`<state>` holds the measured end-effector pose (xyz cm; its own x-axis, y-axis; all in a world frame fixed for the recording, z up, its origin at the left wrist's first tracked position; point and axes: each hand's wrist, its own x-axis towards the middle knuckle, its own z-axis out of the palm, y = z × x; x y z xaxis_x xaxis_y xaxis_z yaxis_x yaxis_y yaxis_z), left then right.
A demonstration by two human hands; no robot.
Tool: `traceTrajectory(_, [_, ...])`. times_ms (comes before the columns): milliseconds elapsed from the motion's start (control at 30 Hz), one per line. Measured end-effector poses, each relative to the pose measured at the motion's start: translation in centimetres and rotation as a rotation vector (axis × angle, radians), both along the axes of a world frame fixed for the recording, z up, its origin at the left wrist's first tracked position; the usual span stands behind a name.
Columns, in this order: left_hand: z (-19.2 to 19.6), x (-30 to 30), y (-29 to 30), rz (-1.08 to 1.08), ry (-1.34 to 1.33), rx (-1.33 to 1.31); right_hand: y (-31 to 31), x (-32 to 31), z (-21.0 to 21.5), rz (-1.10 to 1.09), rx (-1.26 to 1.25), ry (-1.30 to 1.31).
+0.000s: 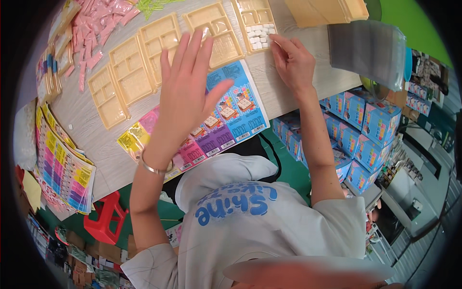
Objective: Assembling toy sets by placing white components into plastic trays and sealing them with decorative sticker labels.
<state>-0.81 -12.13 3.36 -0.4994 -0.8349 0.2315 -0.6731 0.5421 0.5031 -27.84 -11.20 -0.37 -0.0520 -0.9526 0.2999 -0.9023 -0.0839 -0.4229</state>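
My left hand [186, 89] is spread flat with its fingers apart, above the printed sheet and the row of cream plastic trays [131, 77]. Near its fingertips a small white piece shows in one compartmented tray [219, 29]. At the rightmost tray [250, 18], my right hand [294, 62] has thumb and fingers pinched together by the edge. One compartment there holds several small white pieces [258, 37]; whether the pinch holds one is hidden. Beneath my left hand lies the colourful printed sheet [250, 108], with pictured items in blue, purple, pink and yellow panels.
Pink sachets [94, 24] and green strips [154, 6] lie at the far left. Printed sheets [67, 168] are stacked at the left edge. Stacked trays [327, 12] and a clear plastic container [368, 50] stand far right. Blue boxes [356, 125] and a red stool [107, 219] are below.
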Motion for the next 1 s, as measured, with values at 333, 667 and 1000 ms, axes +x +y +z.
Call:
traceTrajectory(333, [-2.8, 1.5, 10.4, -0.063, -0.029, 0.249, -7.3, 2.7, 6.9, 0.093, -0.262, -0.147])
traceTrajectory(667, [-3.0, 2.0, 11.5, -0.026, 0.014, 0.256, -36.4, -1.7, -2.0, -0.3, 0.2, 0.642])
traceTrajectory(1000, [-3.9, 3.3, 11.7, 0.034, -0.039, 0.287, -21.7, 1.2, -5.7, 0.051, -0.067, 0.183])
